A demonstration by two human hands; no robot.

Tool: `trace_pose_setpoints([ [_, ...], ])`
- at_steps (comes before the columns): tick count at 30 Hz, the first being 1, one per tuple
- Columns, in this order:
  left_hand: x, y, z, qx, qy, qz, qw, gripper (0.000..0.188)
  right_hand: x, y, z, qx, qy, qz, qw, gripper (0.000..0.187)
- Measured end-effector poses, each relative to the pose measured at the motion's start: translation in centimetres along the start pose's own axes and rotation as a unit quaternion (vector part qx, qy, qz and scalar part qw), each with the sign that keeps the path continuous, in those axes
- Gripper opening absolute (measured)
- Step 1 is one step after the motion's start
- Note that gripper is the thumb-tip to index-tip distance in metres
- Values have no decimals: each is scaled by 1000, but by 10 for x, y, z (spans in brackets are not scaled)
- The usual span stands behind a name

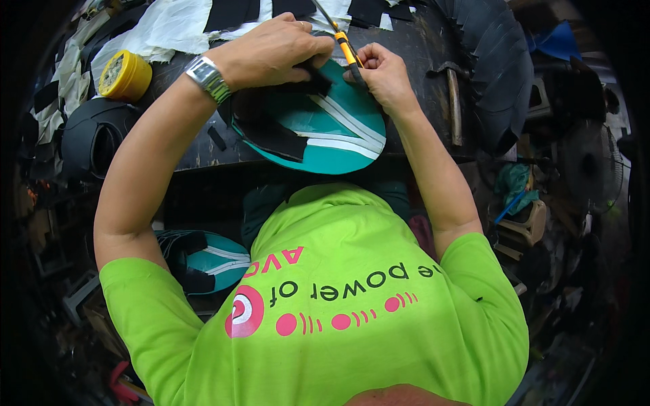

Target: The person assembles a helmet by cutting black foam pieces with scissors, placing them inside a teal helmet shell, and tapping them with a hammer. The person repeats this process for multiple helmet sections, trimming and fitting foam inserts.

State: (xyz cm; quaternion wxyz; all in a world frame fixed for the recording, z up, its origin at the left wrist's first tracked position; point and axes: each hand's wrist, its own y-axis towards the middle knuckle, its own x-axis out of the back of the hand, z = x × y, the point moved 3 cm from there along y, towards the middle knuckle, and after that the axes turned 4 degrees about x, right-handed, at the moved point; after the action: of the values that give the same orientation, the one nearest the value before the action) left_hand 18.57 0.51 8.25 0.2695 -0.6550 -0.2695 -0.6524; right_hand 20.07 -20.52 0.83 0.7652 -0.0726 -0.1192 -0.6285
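Note:
A glossy teal curved piece with white stripes (pixel 342 145) lies near the table's front edge, black padding (pixel 271 139) along its inner side. My left hand (pixel 274 51), with a metal watch on the wrist, is over its far left part, fingers closed on a black padding strip (pixel 315 84). Beyond the piece's far right edge, my right hand (pixel 386 78) grips scissors with yellow-and-black handles (pixel 347 49). Their blades point away from me, toward the far side. The fingers in the handle loops are partly hidden.
A hammer (pixel 454 108) lies on the table, right of my right hand. Stacked black curved sheets (pixel 497 68) stand farther right. At left are a yellow tub (pixel 135 78), a black rolled piece (pixel 95 139) and white cloth (pixel 162 34). Another teal striped piece (pixel 220 254) sits below the table edge.

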Motion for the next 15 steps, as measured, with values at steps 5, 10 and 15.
trace_pose_setpoints([
  [5, -16, 11, -5, -9, 80, -60, 995, 46, 38, -33, 12, 70, 17, -27, 997, 25],
  [10, -22, 8, -3, 13, 34, -40, 999, 35, 80, -90, 15, -14, -64, 54, 996, 30],
  [15, -18, 5, -6, -19, 14, -81, 996, 25, 93, -121, 26, -38, -325, 46, 944, 43],
])
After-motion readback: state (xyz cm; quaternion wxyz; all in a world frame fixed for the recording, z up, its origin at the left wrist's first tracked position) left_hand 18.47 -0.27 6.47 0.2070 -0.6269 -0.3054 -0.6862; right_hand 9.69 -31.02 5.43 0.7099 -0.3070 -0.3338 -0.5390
